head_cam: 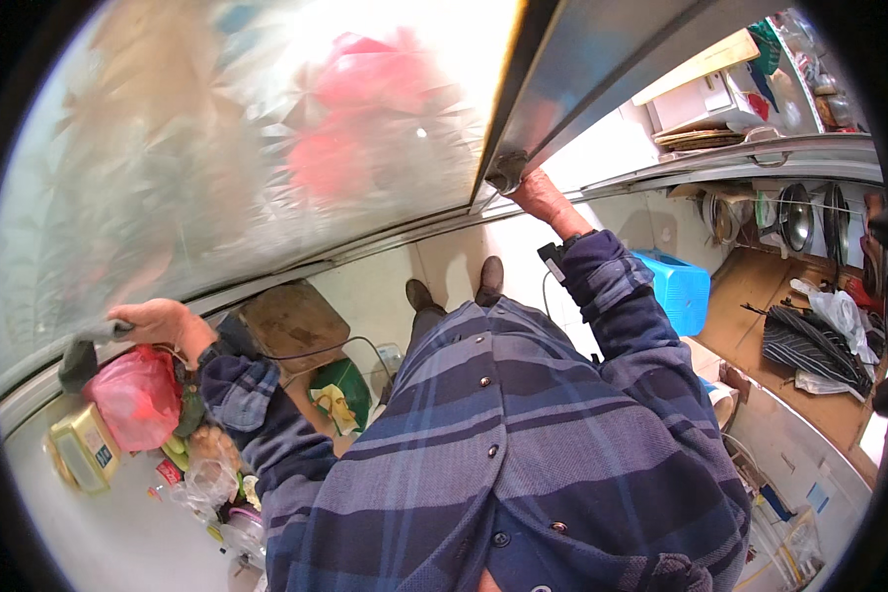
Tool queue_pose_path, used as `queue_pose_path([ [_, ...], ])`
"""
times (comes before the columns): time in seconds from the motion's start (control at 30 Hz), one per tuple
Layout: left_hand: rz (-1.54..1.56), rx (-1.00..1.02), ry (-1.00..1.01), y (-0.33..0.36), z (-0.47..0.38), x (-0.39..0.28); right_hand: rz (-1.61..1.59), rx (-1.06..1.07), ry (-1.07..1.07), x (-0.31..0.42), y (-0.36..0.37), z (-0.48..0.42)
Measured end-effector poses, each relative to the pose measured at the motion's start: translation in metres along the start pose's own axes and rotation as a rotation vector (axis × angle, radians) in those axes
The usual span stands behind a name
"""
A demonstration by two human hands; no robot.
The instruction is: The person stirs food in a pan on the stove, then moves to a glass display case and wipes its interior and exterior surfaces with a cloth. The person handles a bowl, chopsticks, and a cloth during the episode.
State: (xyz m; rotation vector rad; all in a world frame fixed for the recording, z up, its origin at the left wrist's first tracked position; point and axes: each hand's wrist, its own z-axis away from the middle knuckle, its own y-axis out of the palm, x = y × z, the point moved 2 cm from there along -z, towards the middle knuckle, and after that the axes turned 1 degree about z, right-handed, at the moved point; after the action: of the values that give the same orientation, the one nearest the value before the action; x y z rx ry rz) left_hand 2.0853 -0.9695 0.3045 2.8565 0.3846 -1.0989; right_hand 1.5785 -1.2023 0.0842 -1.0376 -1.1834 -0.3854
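Note:
My left hand point(155, 323) grips a dark grey cloth point(81, 362) at the left, against the lower part of a patterned frosted glass panel point(266, 185). A pink plastic bag point(137, 399) lies just below that hand. Farther right, my right hand point(536, 194) is at the metal frame point(562, 81) beside the glass, with a dark bunched cloth point(508, 172) at its fingers. How the right fingers close on the cloth is partly hidden. Blurred pink shapes show through the glass.
A yellowish container point(85, 448) and several plastic bags are at lower left. A brown board point(296, 323) and a green container point(344, 392) stand near my feet. At right are a blue plastic bin point(673, 288), a striped cloth item point(810, 348) and hanging pan lids point(795, 217).

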Motion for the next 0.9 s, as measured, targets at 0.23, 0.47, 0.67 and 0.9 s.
queue_pose_path([
  [0.23, -0.013, 0.138, -0.182, 0.001, 0.091, -0.029, 0.087, -0.012, -0.044, -0.006, -0.006, -0.002],
  [0.47, 0.066, 0.284, -0.254, -0.008, 0.152, -0.078, 0.113, 0.017, -0.007, -0.014, -0.013, -0.005],
  [0.67, 0.121, 0.324, -0.344, -0.009, 0.161, -0.071, 0.208, 0.009, -0.096, -0.017, -0.022, -0.004],
  [0.9, 0.064, 0.141, -0.370, 0.001, 0.124, 0.008, 0.149, 0.016, -0.053, -0.016, -0.025, -0.002],
])
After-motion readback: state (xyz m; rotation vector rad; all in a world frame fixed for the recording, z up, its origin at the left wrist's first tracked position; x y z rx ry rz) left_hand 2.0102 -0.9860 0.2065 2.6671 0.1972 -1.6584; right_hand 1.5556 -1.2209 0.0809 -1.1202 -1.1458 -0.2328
